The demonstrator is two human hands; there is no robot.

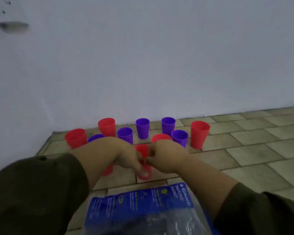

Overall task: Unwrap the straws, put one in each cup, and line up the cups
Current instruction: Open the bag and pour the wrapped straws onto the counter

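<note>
Several red and purple plastic cups stand upright in a loose cluster on the tiled floor near the wall, among them a red cup (pixel 199 134) at the right end, a purple cup (pixel 142 128) at the back and a red cup (pixel 75 138) at the left. My left hand (pixel 124 153) and my right hand (pixel 166 156) meet fingertip to fingertip just in front of a nearer red cup (pixel 142 150). Both pinch something small and thin between them; it is blurred and looks like a wrapped straw. Another red cup (pixel 107 170) is partly hidden under my left wrist.
A blue and clear plastic package (pixel 139 206) with white print lies on the floor between my forearms, close to me. The white wall rises right behind the cups, with a socket plate (pixel 2 12) high at the left. Tiled floor (pixel 253 150) stretches to the right.
</note>
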